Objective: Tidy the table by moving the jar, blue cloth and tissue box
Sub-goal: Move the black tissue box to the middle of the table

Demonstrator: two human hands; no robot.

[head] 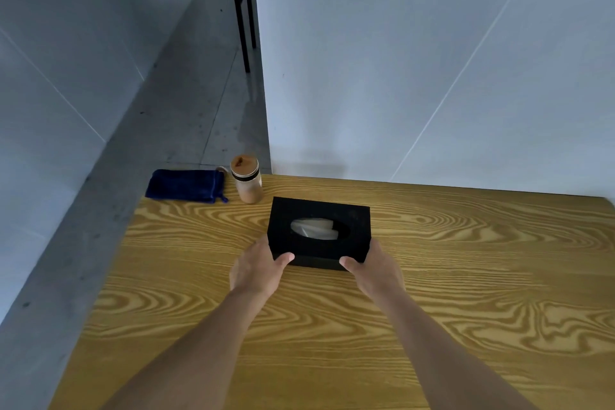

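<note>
Item one, tissue box (pixel 319 231): black, oval opening on top with white tissue showing; it is sitting near the middle of the desk (pixel 466 276), toward the far edge; we are gripping it at both near corners.

Item two, left hand (pixel 258 271): we are holding the box's left end with it; thumb is lying along the near face, fingers are curling round the side out of sight.

Item three, right hand (pixel 374 268): we are holding the box's right end with it; thumb is pressing on the near face, fingers are hidden behind the right side; the two hands are standing apart, one at each end of the box.

Item four, jar (pixel 246 182): clear, brown contents, brown lid; it is standing upright at the far left corner of the desk, just behind and to the left of the box, apart from it.

Item five, blue cloth (pixel 184 185): dark blue, folded; it is lying just left of the jar, at the far left corner; we cannot tell whether the two are touching.

Item six, wall (pixel 432 60): pale, panelled, rising behind the desk; grey floor (pixel 186 103) is running along the left.
</note>
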